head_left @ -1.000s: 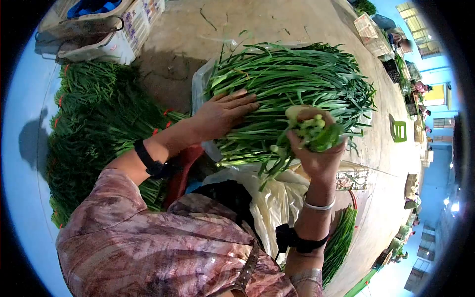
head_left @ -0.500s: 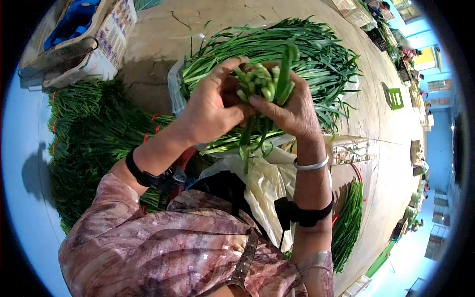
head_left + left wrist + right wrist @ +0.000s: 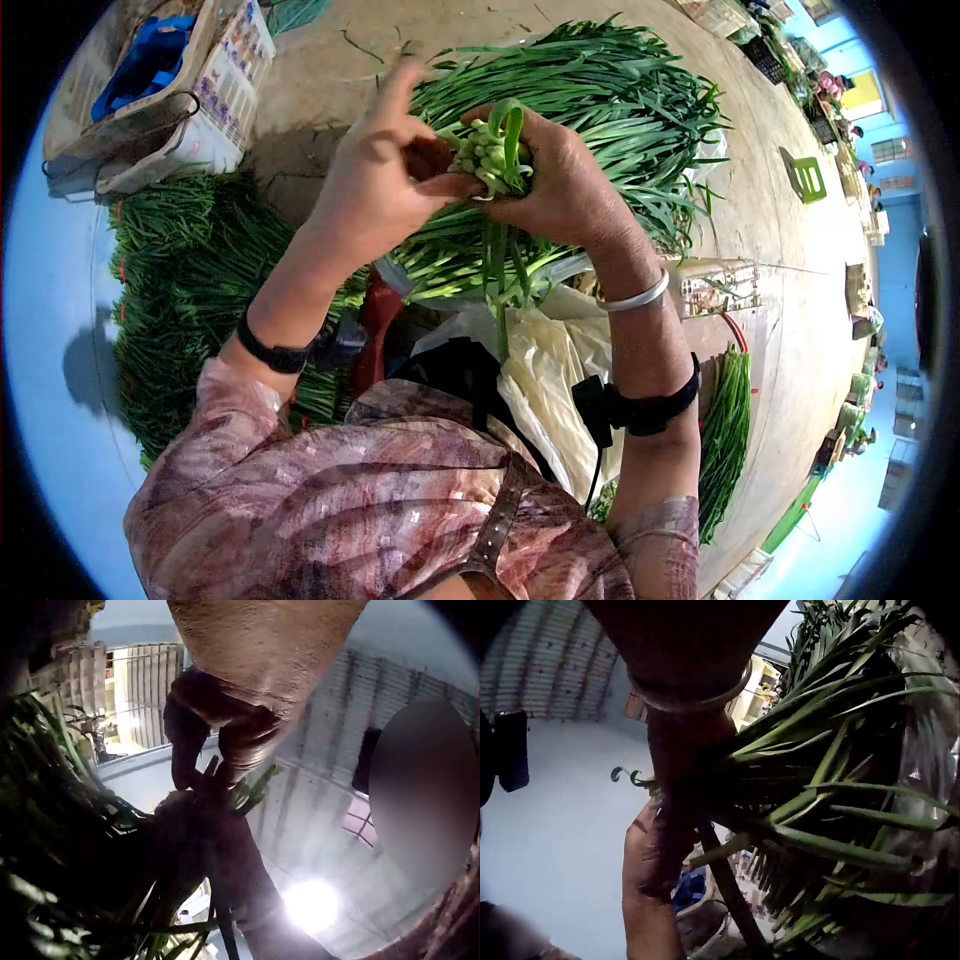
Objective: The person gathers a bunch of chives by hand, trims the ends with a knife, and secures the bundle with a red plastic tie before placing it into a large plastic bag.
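Observation:
My right hand (image 3: 562, 182), with a silver bangle behind it, grips a bunch of long chive-like greens (image 3: 490, 160) with the pale cut ends facing up toward me. One loose leaf curls over the top of the bunch and others hang below. At the left side of those ends, my left hand (image 3: 385, 170) pinches at the stalks with thumb and curled fingers, its index finger raised. In the left wrist view, finger and thumb close on a few green stalk tips (image 3: 259, 789). The right wrist view shows leaves (image 3: 840, 847) fanning away from the right hand.
A large pile of the same greens (image 3: 610, 110) lies just beyond my hands. Tied bundles (image 3: 190, 300) are heaped at left, below a crate (image 3: 190, 150) holding blue cloth. Pale plastic sheeting (image 3: 560, 370) lies before me, another bundle (image 3: 725, 440) at right, and a green stool (image 3: 808, 180) farther off.
My left hand has left the pile and come to the stalk ends, its index finger now lifted. The right hand has brought the bunch leftward and up, in front of the pile.

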Demonstrator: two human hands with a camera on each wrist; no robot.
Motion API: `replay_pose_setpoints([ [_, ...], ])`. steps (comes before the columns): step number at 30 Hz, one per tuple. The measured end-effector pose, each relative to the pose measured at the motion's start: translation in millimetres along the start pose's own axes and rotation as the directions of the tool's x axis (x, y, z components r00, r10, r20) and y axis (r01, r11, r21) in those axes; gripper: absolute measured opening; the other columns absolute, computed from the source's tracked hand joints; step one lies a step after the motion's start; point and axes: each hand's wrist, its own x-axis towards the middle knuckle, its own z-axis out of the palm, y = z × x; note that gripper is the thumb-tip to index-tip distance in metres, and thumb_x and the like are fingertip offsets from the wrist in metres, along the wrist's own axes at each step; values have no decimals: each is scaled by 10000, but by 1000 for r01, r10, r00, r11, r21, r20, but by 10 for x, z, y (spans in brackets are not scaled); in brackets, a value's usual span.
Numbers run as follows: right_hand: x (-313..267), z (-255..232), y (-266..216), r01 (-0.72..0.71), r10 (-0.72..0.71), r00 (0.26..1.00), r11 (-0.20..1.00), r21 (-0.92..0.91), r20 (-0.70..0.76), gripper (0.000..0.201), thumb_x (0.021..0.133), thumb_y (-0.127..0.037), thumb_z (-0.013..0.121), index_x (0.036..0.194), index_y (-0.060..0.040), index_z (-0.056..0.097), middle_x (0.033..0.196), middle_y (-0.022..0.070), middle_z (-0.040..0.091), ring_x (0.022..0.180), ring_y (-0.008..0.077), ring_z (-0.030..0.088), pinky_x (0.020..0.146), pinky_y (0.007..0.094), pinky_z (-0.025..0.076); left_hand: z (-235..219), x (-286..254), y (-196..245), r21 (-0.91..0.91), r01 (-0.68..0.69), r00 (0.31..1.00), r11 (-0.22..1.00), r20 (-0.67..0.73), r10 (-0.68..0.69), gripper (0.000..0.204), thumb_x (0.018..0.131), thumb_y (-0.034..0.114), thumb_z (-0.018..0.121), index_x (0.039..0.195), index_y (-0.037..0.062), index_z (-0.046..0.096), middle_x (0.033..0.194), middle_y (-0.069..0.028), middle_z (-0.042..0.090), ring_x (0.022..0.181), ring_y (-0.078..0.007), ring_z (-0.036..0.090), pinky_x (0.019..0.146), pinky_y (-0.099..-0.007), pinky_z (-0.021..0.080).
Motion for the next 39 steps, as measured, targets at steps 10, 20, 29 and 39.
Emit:
replay_pose_setpoints([
  [10,0,88,69,-14,16,986,1000,13,-165,399,603,-175,739,944,-18,606,714,179,633,680,345,638,606,390,498,462,-609,131,15,-381,925,925,4,381,756,649,44,784,1321,10,437,833,-93,611,671,-248,599,630,-346,503],
  [20,-50,84,22,-42,24,983,995,-95,-183,353,628,-143,772,884,-9,570,720,125,631,668,204,642,609,337,504,417,-644,-18,51,-448,889,893,-77,451,587,696,-81,689,1234,0,470,948,-146,632,812,-266,656,719,-339,523],
  [29,-226,61,39,71,-72,987,997,-12,-142,490,555,-243,762,951,-33,562,784,181,618,792,383,610,701,445,492,179,-150,43,-106,-151,979,983,-154,133,557,736,-115,637,1247,-8,442,976,-95,633,847,-155,628,769,-264,505],
  [39,-393,143,-104,58,-92,967,988,-146,-239,643,564,-255,796,1108,-74,505,962,125,613,987,313,575,964,488,364,174,-164,219,-106,-165,986,981,-48,160,568,720,-82,666,1237,-1,447,1090,-116,590,950,-163,595,835,-277,480],
])
